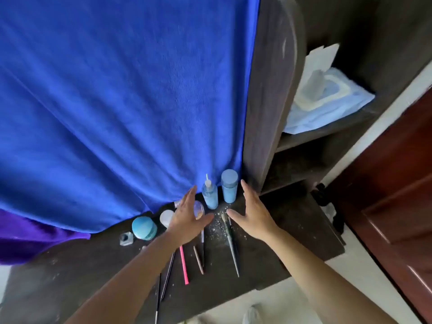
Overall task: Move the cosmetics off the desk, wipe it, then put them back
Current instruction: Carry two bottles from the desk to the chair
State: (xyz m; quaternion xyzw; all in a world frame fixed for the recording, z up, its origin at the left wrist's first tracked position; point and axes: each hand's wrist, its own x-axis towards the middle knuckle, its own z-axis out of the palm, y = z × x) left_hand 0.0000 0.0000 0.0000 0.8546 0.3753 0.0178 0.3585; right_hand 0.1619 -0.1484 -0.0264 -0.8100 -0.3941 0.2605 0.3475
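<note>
On the dark desk [292,230] stand a light blue pump bottle [210,195] and a light blue capped bottle [229,185] against the blue cloth. My left hand [187,218] and my right hand [253,211] hover on either side of them, fingers straight, holding nothing. A clear round jar [199,209] shows just behind my left hand. Further left sit a white-capped jar [166,217], a teal round jar [143,228] and a small square glass bottle [126,239]. Brushes lie flat toward the front: a pink one [184,265], a brown pencil [198,260] and a grey brush [231,242].
A large blue cloth [128,101] hangs behind the desk, with a purple cloth [30,239] at the lower left. Side shelves on the right hold a pale blue tissue pack [327,101]. White powder specks dot the desk between my hands. A red-brown door [402,183] is at the right.
</note>
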